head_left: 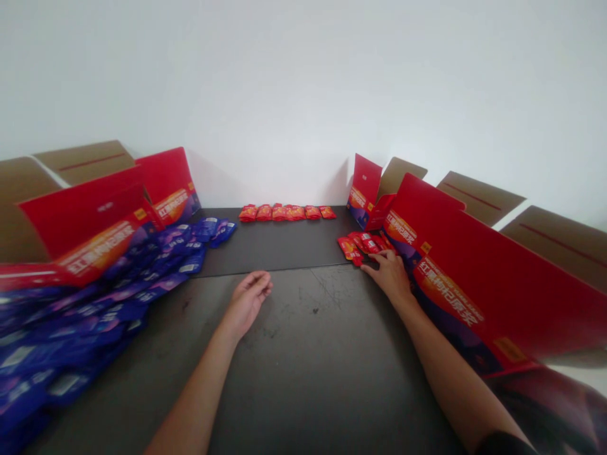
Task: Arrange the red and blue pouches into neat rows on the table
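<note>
My right hand [389,273] is at the near edge of a small pile of red sachets [349,249], beside the red carton on the right. Its thumb and fingers are apart, with the fingertips at the closest sachets; whether they press on one is hard to see. My left hand [250,298] hovers over the middle of the dark table [303,354], its fingers curled and pressed together with nothing visible in them. Against the wall, several red sachets [287,213] lie in a row.
On the left, a large heap of blue sachets [118,309] spreads along the table before open red cartons [95,237]. More open red cartons [465,272] line the right side, flaps raised. A white wall [284,95] closes off the back. A seam crosses the tabletop.
</note>
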Action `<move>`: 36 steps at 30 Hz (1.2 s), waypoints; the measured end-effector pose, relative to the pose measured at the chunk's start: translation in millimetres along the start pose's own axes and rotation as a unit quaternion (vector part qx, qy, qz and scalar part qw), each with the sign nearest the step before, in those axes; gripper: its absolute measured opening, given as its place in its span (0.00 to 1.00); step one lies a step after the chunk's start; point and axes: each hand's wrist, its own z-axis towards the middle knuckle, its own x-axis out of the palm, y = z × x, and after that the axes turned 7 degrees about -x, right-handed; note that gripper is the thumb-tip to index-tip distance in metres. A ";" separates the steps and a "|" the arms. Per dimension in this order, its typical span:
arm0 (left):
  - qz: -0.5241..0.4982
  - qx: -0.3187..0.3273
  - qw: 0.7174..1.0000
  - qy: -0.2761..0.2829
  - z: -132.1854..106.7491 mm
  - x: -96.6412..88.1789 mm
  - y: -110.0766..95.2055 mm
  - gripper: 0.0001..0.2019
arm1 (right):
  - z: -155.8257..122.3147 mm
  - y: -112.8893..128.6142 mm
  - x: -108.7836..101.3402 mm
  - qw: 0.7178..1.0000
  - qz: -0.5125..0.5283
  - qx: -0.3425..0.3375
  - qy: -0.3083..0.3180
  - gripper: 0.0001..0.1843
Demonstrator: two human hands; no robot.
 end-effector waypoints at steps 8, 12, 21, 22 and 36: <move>0.002 -0.002 1.000 0.000 0.2 -1.8 -0.1 0.15 | 0.0 -7.2 4.5 1.000 0.007 -0.028 0.004 0.23; 0.003 -0.005 1.000 0.001 0.2 -2.4 0.1 0.15 | 2.6 -3.3 12.2 0.999 0.004 -0.035 0.008 0.28; 0.003 -0.004 1.000 0.005 1.0 -1.7 1.2 0.14 | 7.3 3.7 22.3 0.996 0.032 -0.077 0.012 0.18; 0.004 -0.003 1.000 0.007 1.0 -1.9 1.4 0.14 | 7.9 2.5 22.0 0.996 0.035 -0.086 0.014 0.18; -0.051 -0.058 0.996 0.047 -3.6 -0.3 -1.9 0.10 | 20.8 60.0 -33.1 0.970 0.155 -0.143 -0.118 0.19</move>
